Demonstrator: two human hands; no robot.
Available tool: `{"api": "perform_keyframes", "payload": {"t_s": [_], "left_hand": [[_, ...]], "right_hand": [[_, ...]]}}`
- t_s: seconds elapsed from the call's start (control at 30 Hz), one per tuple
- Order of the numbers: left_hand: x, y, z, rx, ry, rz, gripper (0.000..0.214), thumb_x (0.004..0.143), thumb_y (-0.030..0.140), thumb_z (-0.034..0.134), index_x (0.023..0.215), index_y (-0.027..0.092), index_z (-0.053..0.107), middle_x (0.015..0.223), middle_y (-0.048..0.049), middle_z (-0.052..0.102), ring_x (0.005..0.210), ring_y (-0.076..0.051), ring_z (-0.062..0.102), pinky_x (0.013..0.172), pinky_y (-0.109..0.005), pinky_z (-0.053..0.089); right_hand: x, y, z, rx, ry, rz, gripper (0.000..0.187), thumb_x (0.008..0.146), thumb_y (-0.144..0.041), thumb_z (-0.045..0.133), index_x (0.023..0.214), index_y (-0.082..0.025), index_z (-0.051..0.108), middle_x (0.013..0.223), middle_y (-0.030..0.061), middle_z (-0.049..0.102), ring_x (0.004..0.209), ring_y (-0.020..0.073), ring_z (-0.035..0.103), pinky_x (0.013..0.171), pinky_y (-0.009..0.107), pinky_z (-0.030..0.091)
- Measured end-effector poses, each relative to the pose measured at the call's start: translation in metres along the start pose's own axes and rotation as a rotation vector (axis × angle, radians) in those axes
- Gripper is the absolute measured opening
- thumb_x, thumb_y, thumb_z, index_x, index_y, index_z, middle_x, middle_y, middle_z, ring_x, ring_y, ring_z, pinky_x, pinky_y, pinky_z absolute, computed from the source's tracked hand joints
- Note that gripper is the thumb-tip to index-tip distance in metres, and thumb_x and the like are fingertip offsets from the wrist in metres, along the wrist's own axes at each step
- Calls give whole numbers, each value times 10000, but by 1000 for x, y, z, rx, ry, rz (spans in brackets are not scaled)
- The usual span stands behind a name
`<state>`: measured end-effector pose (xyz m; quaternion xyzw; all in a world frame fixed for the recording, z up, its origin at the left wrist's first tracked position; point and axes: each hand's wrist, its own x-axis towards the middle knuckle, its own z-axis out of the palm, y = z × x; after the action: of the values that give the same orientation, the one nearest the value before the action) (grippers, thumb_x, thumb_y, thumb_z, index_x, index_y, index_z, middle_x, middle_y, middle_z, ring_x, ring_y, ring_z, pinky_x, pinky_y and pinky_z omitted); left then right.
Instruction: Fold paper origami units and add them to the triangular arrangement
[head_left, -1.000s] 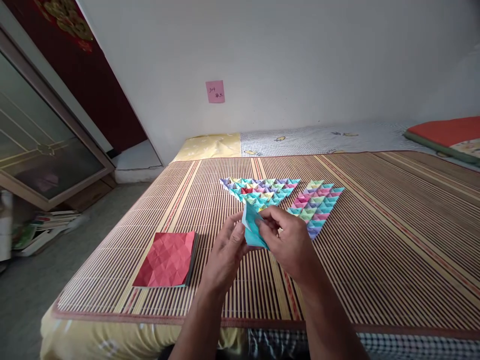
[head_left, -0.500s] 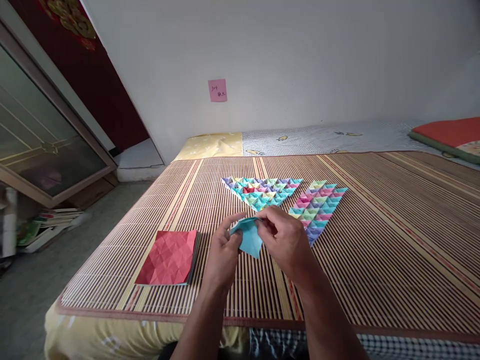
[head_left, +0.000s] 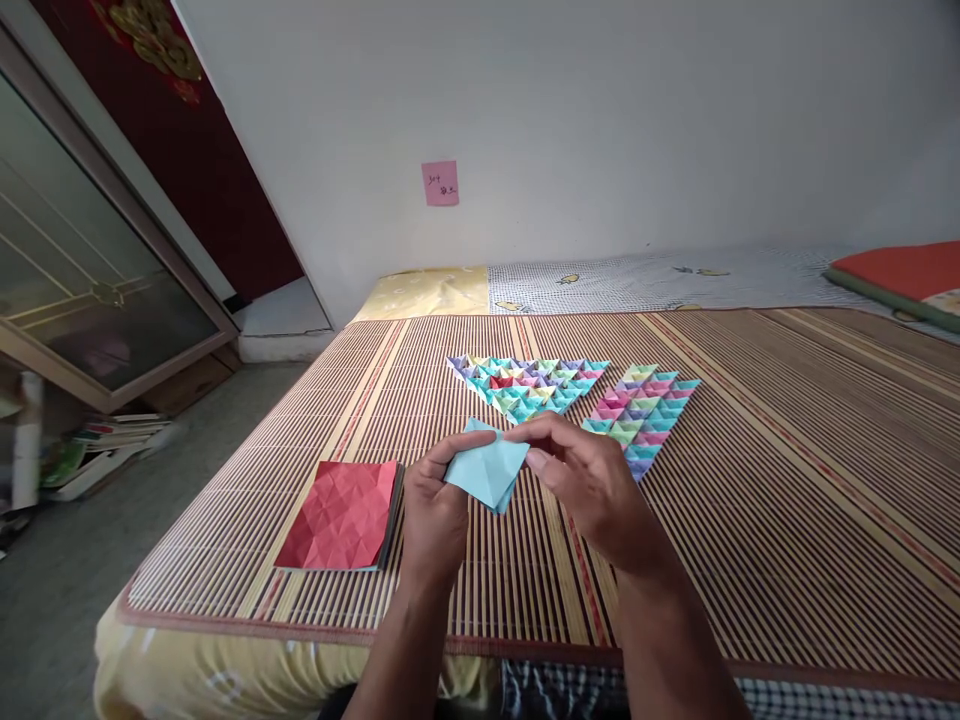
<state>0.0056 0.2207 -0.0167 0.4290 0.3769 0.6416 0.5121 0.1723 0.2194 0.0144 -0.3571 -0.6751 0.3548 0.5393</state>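
Note:
A light blue sheet of origami paper (head_left: 489, 472), folded in layers with creases across it, is held up over the mat. My left hand (head_left: 439, 490) grips its left side, index finger along the top and thumb behind. My right hand (head_left: 585, 480) pinches the paper's right corner, index finger at the upper edge and thumb beside the corner. Beyond my hands lies a triangle of folded multicoloured paper pieces (head_left: 525, 380). A slanted band of similar folded pieces (head_left: 645, 410) rests to its right, partly behind my right hand.
A stack of square paper with a creased red sheet on top (head_left: 337, 515) lies left of my hands. The striped bamboo mat (head_left: 787, 500) covers the bed. A pink note (head_left: 440, 183) is stuck on the wall. A red-orange folded cloth (head_left: 900, 270) lies at the far right.
The blue paper has been turned and spread, so a creased, diamond-like face now shows. My right hand's fingers have loosened and shifted to its right corner. The view has shifted slightly.

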Motion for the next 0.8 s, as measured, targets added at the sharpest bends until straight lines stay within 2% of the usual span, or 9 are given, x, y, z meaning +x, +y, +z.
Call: {"api": "perform_keyframes", "payload": {"t_s": [0.1,0.23,0.3,0.4,0.5,0.57,0.63,0.7,0.8], "left_hand": [[-4,3,1,107,-10,84,228,811,138,723,959,247,857,879,-32,780,763,-188,650,659,-272,500],[-8,5,4,211,-57,161,300,829,94,682,993,280,853,963,-32,777,859,-218,666,720,-291,507],[-7,6,3,192,-122,134,313,851,111,695,1052,301,842,1021,-28,772,892,-214,661,760,-290,507],[-4,8,-4,98,-259,21,291,883,197,731,1137,304,823,1008,-31,757,849,-188,629,757,-274,492],[-1,13,-12,42,-390,-51,290,892,287,752,1171,250,822,1020,-64,760,906,-206,633,810,-290,496],[0,15,-14,42,-415,-71,299,881,339,780,1150,216,827,1035,-83,765,942,-224,648,849,-313,506],[0,15,-12,47,-336,-82,247,846,349,831,1042,197,831,947,-68,755,853,-195,648,780,-293,514],[1,12,-7,27,-171,-54,192,788,306,890,896,190,782,847,-28,723,748,-149,626,684,-247,497],[1,8,-1,-49,15,-3,314,729,270,936,875,202,667,819,2,725,742,-140,658,674,-231,511]], "right_hand": [[1,3,1,123,77,108,232,994,-398,623,1053,-209,745,889,43,733,802,184,687,725,321,568],[2,9,2,112,41,169,224,938,-386,708,824,-194,702,732,-1,658,652,138,605,600,268,512],[2,10,1,100,58,149,209,932,-357,712,802,-196,685,712,-15,631,638,128,584,586,258,491],[2,9,-2,35,131,97,195,950,-325,685,800,-200,676,699,-24,611,627,124,566,579,255,475],[2,8,-2,-60,198,33,175,953,-296,671,805,-203,667,707,-18,628,636,131,583,584,260,477],[2,7,-1,-111,222,3,164,954,-283,660,809,-206,658,705,-15,637,636,137,591,581,264,477],[2,7,1,-168,237,-17,166,959,-275,644,805,-211,647,687,-17,627,619,137,578,569,265,468],[1,6,4,-214,239,-30,173,963,-271,632,800,-214,641,677,-21,617,608,134,562,563,264,458],[1,5,8,-223,211,-29,176,962,-267,627,795,-215,643,687,-15,631,615,138,568,562,263,456]]}}
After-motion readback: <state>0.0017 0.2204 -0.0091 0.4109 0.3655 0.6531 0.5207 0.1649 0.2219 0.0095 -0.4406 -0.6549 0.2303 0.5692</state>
